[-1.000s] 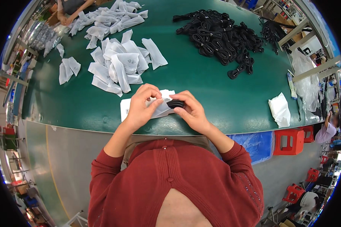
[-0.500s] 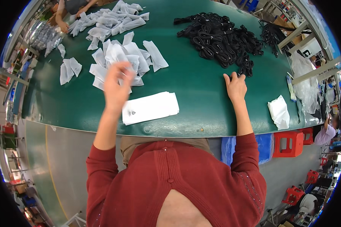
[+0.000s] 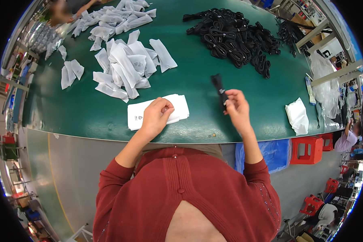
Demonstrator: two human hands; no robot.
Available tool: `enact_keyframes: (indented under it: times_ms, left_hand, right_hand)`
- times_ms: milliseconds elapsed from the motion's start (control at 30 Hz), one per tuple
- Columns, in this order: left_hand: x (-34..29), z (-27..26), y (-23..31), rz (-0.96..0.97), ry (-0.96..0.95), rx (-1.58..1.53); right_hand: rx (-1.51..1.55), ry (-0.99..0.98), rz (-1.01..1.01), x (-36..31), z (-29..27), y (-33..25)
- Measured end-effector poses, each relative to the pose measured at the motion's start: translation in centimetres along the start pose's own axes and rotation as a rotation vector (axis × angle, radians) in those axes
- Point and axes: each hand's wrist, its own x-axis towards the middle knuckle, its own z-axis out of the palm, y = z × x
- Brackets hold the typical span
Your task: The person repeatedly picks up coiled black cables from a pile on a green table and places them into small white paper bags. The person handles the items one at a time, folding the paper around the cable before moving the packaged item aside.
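Observation:
My left hand rests over a stack of flat white bags at the table's near edge. Its thumb and fingers are pinched together above the top bag; whether they grip it is hidden. In my right hand, a bundled black cable is held by one end, raised over the table and blurred by motion. Beyond the left hand lies a heap of filled whitish bags. A pile of bundled black cables lies beyond the right hand.
More filled bags spread toward the far left, near another person's arm. A crumpled white packet lies at the right of the green table. Red stools and a blue plastic-covered bin stand below the edge.
My left hand has moved from the filled-bag heap to the flat stack, where one filled bag now lies at the heap's front. My right hand has drawn a cable bundle from the pile toward me.

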Motion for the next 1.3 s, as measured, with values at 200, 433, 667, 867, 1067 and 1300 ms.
enact_keyframes:
  times_ms: [200, 433, 667, 867, 1067, 1300]
  left_hand:
    - [0.1, -0.8, -0.8, -0.074, -0.043, -0.184]
    - [0.2, -1.4, -0.3, -0.041, -0.089, -0.372]
    - [0.4, -2.1, 0.7, 0.104, -0.191, -0.294]
    - [0.5, -2.4, 0.5, 0.090, -0.193, -0.243]
    - [0.6, -2.2, 0.8, 0.224, -0.031, 0.004]
    - [0.0, -1.7, -0.8, 0.058, -0.045, 0.084]
  right_hand:
    - [-0.015, -0.372, -0.072, -1.7, 3.3, -1.6]
    - [-0.077, -0.639, -0.024, -0.5, 3.0, -1.2]
    - [0.136, -0.685, 0.220, 0.4, 2.8, -0.9]
    - [0.082, -0.681, 0.038, 0.1, 3.3, -1.4]
    - [0.002, -0.529, 0.160, 0.6, 3.4, -0.7]
    - [-0.140, -0.377, 0.059, 0.6, 3.1, 0.1]
